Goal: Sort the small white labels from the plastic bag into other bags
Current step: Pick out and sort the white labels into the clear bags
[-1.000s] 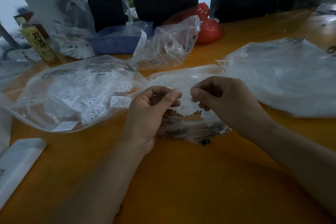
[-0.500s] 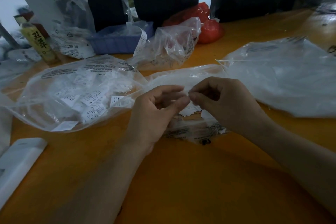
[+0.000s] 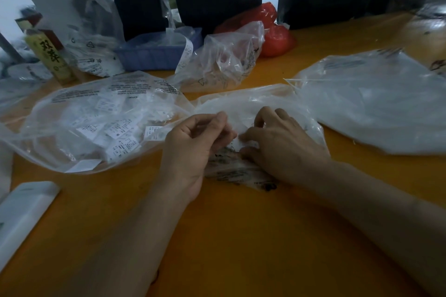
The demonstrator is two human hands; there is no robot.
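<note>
A clear bag (image 3: pixel 255 101) lies in the middle of the orange table (image 3: pixel 241 236), its printed end toward me. My right hand (image 3: pixel 282 147) rests on it, and its thumb and forefinger pinch a small white label (image 3: pixel 249 144). My left hand (image 3: pixel 193 144) hovers just left of it with curled fingers, thumb against fingertips, seemingly pinching a small white label that is blurred. To the left lies a big clear bag (image 3: pixel 96 123) holding several printed white labels. On the right lies a whitish bag (image 3: pixel 374 108).
At the back stand a crumpled clear bag (image 3: pixel 224 60), a blue tray (image 3: pixel 154 55), a red bag (image 3: pixel 275 36) and a yellow bottle (image 3: pixel 50 58). A white flat object (image 3: pixel 24 210) lies at the near left edge.
My hands were pinching together above the middle bag. The right hand has since dropped onto the bag and spread over the labels; the left hand stays raised.
</note>
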